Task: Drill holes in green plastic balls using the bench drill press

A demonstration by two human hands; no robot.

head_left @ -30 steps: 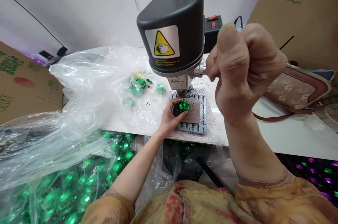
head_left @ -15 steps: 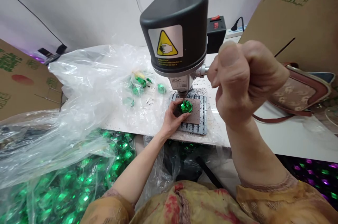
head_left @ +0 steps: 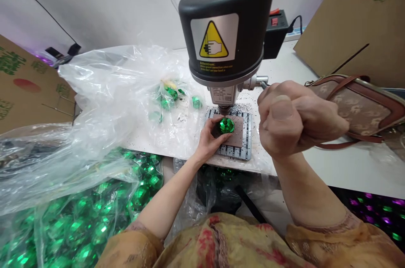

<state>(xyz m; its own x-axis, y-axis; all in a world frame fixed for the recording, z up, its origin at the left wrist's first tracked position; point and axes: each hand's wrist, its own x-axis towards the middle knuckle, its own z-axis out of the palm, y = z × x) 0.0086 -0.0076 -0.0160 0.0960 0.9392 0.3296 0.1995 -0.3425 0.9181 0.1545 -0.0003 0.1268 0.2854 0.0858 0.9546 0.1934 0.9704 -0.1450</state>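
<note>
A shiny green faceted ornament (head_left: pixel 227 125) sits on a brown square pad over the slotted metal base plate (head_left: pixel 247 141). Thumb and fingers of my left hand (head_left: pixel 211 136) grip it from its left side. Directly above stands a black bench drill press (head_left: pixel 226 28) with a hand-warning sticker; its bit points down at the ornament's top, and I cannot tell how deep it is. My right hand (head_left: pixel 294 118) is a fist around the end of the drill press's feed lever (head_left: pixel 261 81), most of which the fingers hide. Dark shavings are scattered around the plate.
On the table's left lies a crumpled clear plastic bag (head_left: pixel 126 87), with several green pieces (head_left: pixel 171 94) beside it. Many green ornaments (head_left: pixel 76 226) fill a bag at lower left. A brown handbag (head_left: pixel 367 105) and cardboard box (head_left: pixel 344 23) stand on the right.
My right fist has moved down with the lever, and the drill's bit has lowered toward the ornament. My left hand stays on the ornament. The view has shifted slightly.
</note>
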